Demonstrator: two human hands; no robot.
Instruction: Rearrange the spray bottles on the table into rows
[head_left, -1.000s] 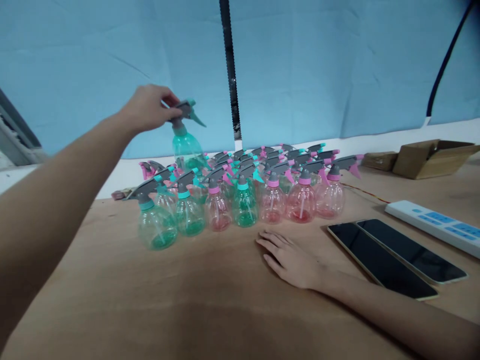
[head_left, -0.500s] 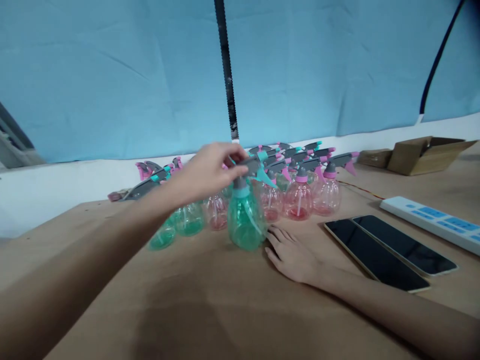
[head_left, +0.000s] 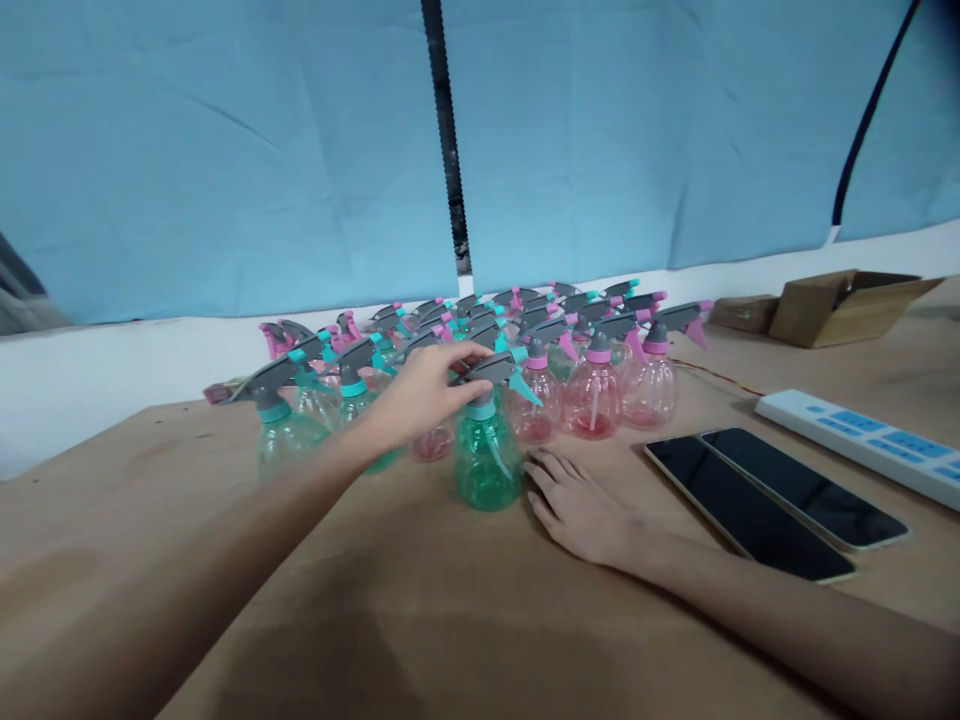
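My left hand (head_left: 435,385) is closed around the grey head of a green spray bottle (head_left: 487,470), thumb on the near side. The bottle stands upright at the front of the group, its turquoise trigger pointing right. Flat on the table lies my right hand (head_left: 574,505), fingers stretched out just right of the bottle's base and holding nothing. Close behind are pink spray bottles (head_left: 594,400) with grey heads and pink triggers. Left of my wrist stand green spray bottles (head_left: 281,435), partly covered by my forearm.
Several more spray bottles crowd toward the blue sheet (head_left: 300,150) at the back. Two dark-screened phones (head_left: 750,515) lie side by side on the right of the brown table (head_left: 420,620). Beyond them are a white power strip (head_left: 862,440) and an open cardboard box (head_left: 832,315).
The green spray bottle in my left hand has come down a little, and my left hand with it. My right hand stays flat in nearly the same place.
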